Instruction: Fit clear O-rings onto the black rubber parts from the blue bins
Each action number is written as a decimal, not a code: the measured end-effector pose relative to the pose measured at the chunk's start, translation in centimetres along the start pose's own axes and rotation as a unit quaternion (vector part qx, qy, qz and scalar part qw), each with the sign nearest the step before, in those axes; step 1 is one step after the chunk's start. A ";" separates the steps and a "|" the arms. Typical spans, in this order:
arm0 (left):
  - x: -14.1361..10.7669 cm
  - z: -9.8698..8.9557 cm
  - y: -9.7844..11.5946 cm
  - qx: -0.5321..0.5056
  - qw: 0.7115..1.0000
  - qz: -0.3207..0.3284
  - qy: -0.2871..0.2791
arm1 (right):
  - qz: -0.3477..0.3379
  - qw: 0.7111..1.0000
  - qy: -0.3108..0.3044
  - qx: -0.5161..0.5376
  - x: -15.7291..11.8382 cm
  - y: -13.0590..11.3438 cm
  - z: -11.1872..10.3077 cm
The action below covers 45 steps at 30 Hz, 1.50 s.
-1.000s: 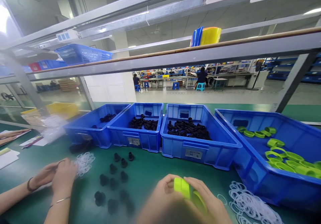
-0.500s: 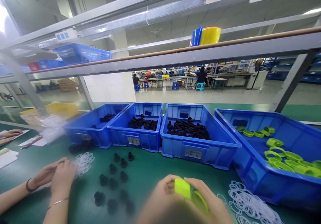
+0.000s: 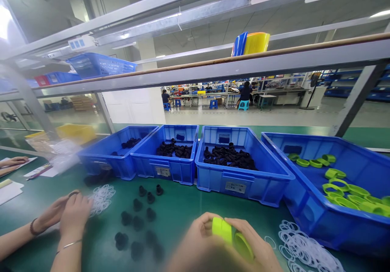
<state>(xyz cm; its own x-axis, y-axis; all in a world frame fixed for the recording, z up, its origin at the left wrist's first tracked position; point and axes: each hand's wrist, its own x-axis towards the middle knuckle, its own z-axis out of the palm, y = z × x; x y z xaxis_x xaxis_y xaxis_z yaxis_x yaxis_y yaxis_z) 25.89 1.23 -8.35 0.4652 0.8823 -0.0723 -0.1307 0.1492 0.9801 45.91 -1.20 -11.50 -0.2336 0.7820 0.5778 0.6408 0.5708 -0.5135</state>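
Observation:
At the front of the table my left hand (image 3: pixel 191 239) closes its fingers on lime-green plastic rings (image 3: pixel 222 230). My right hand (image 3: pixel 254 239) grips the same green pieces from the other side, its fingers laid over them. One piece shows its outer band and another its hollow inside; whether they are joined I cannot tell. Beside my right hand lie a single thin white ring (image 3: pixel 270 242) and a heap of white rings (image 3: pixel 304 245). Small black fittings (image 3: pixel 137 223) stand on the green table left of my hands.
Blue bins hold black parts (image 3: pixel 230 156), and the right bin (image 3: pixel 304 191) holds green rings. At left, another person's hands (image 3: pixel 71 213) work by a second pile of white rings (image 3: pixel 102 199). A metal shelf rail (image 3: pixel 195 67) crosses above.
The green pieces have turned slightly between my fingers, while both hands stay in nearly the same place. The other person's hands at left have shifted slightly.

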 end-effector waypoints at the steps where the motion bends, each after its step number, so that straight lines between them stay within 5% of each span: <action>1: -0.1 0.1 0.3 0.011 1.000 -0.003 0.002 | 0.005 1.000 0.005 0.001 0.0 -0.1 0.0; 27: -0.1 0.4 -0.4 0.014 0.999 0.035 -0.019 | 0.004 0.998 -0.004 -0.066 -0.7 0.4 1.3; 45: 0.3 -0.4 -1.3 -0.007 0.999 0.020 -0.048 | -0.035 0.998 -0.035 0.044 0.0 0.3 0.1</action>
<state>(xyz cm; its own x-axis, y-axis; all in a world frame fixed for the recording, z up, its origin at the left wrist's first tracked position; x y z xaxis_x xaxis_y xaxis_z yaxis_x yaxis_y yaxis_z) 25.84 1.45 -9.76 0.5410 0.8409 -0.0141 -0.1631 0.1214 0.9791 46.04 -0.97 -11.74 -0.3281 0.7529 0.5705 0.5551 0.6423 -0.5285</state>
